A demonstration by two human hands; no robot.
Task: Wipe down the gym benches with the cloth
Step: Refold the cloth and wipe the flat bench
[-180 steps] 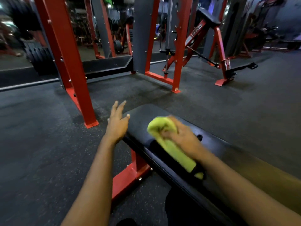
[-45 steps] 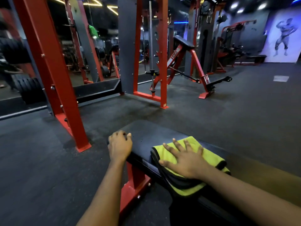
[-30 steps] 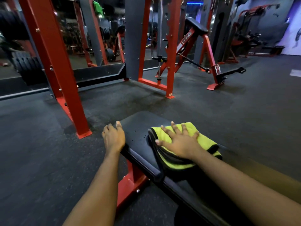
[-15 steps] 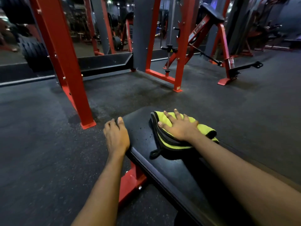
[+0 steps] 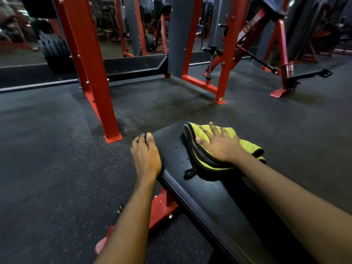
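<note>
A flat black padded bench (image 5: 205, 195) on a red frame runs from the lower right toward the middle of the head view. A folded yellow-green cloth with a dark edge (image 5: 202, 159) lies near the bench's far end. My right hand (image 5: 219, 145) presses flat on the cloth with straight, spread fingers. My left hand (image 5: 145, 155) rests on the bench's left edge near the far corner, its fingers bent over the side. Small water drops dot the pad between the hands.
A red rack upright (image 5: 91, 73) stands on the rubber floor just left of the bench end. A second red frame (image 5: 222, 73) and an angled red machine (image 5: 280, 60) stand farther back. Stacked weight plates (image 5: 55, 52) sit at the back left.
My right hand has slid the cloth along the pad toward the bench's far end over the last second and a half. My left hand has stayed on the left edge.
</note>
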